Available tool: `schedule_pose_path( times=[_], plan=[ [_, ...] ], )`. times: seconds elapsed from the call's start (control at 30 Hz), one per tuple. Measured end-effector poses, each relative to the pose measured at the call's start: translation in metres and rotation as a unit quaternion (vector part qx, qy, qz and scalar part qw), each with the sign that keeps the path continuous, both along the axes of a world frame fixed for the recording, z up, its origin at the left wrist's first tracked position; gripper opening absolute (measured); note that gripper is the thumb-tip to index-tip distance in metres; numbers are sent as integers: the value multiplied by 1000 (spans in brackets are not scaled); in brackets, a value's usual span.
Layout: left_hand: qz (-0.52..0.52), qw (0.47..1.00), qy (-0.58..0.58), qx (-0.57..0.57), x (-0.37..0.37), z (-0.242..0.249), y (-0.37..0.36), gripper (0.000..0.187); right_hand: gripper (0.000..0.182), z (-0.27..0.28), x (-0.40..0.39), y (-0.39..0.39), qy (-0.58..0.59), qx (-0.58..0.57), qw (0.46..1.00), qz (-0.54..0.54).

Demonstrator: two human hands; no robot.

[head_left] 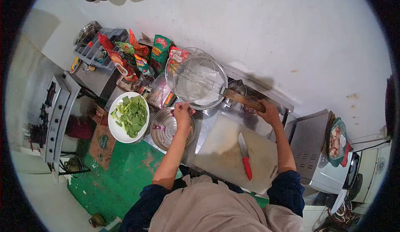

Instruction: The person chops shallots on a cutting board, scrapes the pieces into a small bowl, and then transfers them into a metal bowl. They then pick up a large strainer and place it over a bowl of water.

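My right hand (270, 112) is wrapped round the wooden handle (243, 99) of a wire strainer (193, 75). The strainer's mesh is over a round metal colander (205, 105) by the wall. My left hand (182, 112) is closed above a shallow metal bowl (155, 135), near the strainer's rim. Something reddish shows at its fingers, too small to name. A few purplish pieces (162, 127) lie in that bowl. To its left is a white plate (144, 128) of chopped green leaves (134, 117). A knife (245, 157) with a red handle rests on the cutting board (221, 157).
Seasoning packets (160, 50) and a grey divided tray (109, 40) stand at the back left. A gas stove (62, 115) is at far left. At right, a bowl of meat pieces (336, 140) sits on an oven-like appliance (310, 148). The floor is green (125, 173).
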State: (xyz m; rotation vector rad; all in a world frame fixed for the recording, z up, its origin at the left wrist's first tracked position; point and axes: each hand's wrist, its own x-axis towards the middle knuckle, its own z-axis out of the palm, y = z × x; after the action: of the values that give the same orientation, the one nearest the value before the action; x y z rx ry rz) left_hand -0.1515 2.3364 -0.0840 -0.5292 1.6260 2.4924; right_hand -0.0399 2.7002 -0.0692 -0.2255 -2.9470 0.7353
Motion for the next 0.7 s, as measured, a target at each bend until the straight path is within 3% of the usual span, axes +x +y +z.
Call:
schedule_pose_path(
  times=[0.17,0.37,0.57,0.7],
  plan=[
    [-4,1000,8,-26,-2,6,1,16,52,2,15,1,55,17,998,22],
    [-32,999,23,-14,-5,38,8,19,52,36,32,-18,2,-10,999,-35],
    [-18,999,18,44,-17,23,0,18,52,42,38,-23,33,-2,998,-53],
    [4,1000,-3,1,-23,20,0,15,51,53,41,-33,41,28,997,-55]
  ],
)
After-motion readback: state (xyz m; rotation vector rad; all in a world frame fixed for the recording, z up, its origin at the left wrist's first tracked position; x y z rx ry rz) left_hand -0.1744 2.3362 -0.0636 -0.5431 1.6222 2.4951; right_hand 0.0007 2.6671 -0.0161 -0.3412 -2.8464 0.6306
